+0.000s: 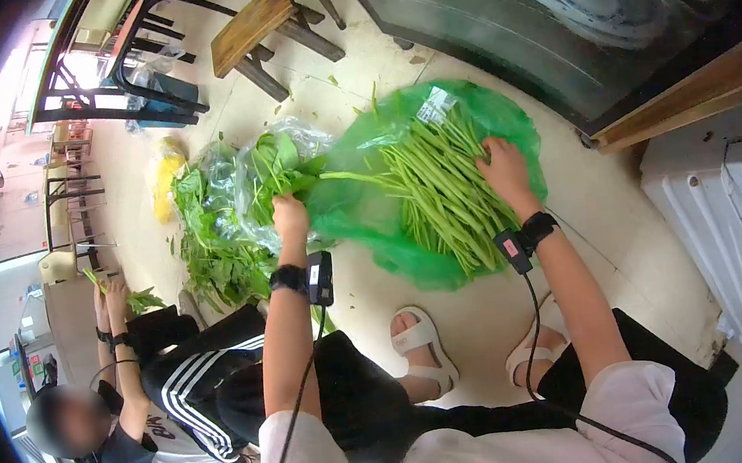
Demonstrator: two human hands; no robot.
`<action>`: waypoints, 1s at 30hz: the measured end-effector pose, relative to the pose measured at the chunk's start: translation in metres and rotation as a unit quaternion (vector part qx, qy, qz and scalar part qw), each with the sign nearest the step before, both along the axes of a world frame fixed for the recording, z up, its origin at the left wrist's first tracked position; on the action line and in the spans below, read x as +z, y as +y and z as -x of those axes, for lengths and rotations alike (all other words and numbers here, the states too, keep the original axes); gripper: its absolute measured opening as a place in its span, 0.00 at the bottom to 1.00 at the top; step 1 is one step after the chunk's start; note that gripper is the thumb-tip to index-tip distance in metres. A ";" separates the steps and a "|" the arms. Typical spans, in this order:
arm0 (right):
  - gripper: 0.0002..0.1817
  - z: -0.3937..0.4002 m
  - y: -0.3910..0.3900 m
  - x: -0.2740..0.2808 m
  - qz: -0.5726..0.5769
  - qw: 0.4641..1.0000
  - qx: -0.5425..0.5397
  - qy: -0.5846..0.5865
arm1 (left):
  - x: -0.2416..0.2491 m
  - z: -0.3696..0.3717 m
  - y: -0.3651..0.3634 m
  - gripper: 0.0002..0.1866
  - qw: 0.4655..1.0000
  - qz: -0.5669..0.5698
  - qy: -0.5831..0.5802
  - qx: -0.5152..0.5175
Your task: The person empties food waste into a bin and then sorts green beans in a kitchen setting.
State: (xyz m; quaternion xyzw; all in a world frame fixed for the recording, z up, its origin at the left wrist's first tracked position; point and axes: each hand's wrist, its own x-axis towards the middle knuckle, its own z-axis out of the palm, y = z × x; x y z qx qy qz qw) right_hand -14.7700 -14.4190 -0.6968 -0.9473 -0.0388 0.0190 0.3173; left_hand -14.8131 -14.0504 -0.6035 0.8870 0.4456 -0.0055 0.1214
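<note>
My left hand (290, 217) is closed round leafy greens (285, 161), whose leaves stick up beyond the fingers above a clear plastic bag (249, 185). My right hand (507, 172) rests at the far right edge of a pile of long green vegetable stems (435, 193), its fingers curled in against them. What exactly these fingers pinch is hidden. The stems lie side by side on a spread green plastic bag (341, 200) on the floor. A white label (436, 105) shows on that bag.
Loose leaves (226, 269) lie left of my left arm, near a yellow bag (168, 176). A co-worker (137, 419) sits at left, holding greens. A wooden stool (255, 27) stands ahead; a glass-fronted cabinet (495, 33) with plates is at upper right. Wrist cables hang along my arms.
</note>
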 end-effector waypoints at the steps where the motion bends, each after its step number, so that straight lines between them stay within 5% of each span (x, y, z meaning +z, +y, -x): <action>1: 0.14 0.003 0.003 0.003 0.006 1.000 0.001 -0.025 | 0.002 0.008 0.001 0.15 0.996 -0.027 0.085 -0.026; 3: 0.13 0.005 0.010 0.005 0.015 0.997 0.001 -0.078 | 0.005 0.024 0.006 0.13 0.962 -0.083 0.248 -0.076; 6: 0.10 0.008 0.017 0.009 -0.006 0.993 0.039 -0.113 | 0.010 0.031 0.001 0.12 0.943 -0.113 0.291 -0.111; 11: 0.09 -0.002 0.015 0.026 -0.118 0.987 0.087 -0.069 | 0.020 0.022 -0.025 0.28 0.915 -0.187 0.309 -0.181; 14: 0.11 -0.009 0.015 0.024 -0.167 0.984 0.023 -0.055 | 0.020 0.011 -0.046 0.28 0.889 -0.334 0.235 -0.208; 16: 0.14 -0.013 0.012 0.008 -0.176 0.984 -0.007 -0.028 | 0.026 -0.003 -0.066 0.27 0.861 -0.398 -0.003 -0.317; 18: 0.18 -0.015 0.005 -0.012 -0.162 0.986 0.003 0.033 | 0.045 -0.012 -0.115 0.26 0.856 -0.280 -0.100 -0.423; 20: 0.22 -0.009 0.005 -0.014 -0.025 1.000 -0.001 -0.012 | 0.048 -0.025 -0.172 0.24 0.857 -0.087 0.054 -0.505; 22: 0.26 -0.004 0.007 -0.009 0.056 0.998 -0.001 -0.006 | 0.010 -0.026 -0.210 0.24 0.765 -0.043 -0.107 -0.633; 24: 0.28 -0.003 0.006 0.000 0.081 0.995 0.001 0.052 | -0.025 -0.023 -0.239 0.26 0.708 -0.115 -0.178 -0.673; 27: 0.25 -0.009 -0.003 0.004 0.059 0.994 0.013 0.094 | -0.045 -0.021 -0.254 0.29 0.783 -0.072 -0.085 -0.612; 30: 0.22 -0.026 -0.020 -0.004 -0.149 0.966 0.100 0.185 | -0.045 -0.024 -0.252 0.29 0.783 -0.070 -0.035 -0.618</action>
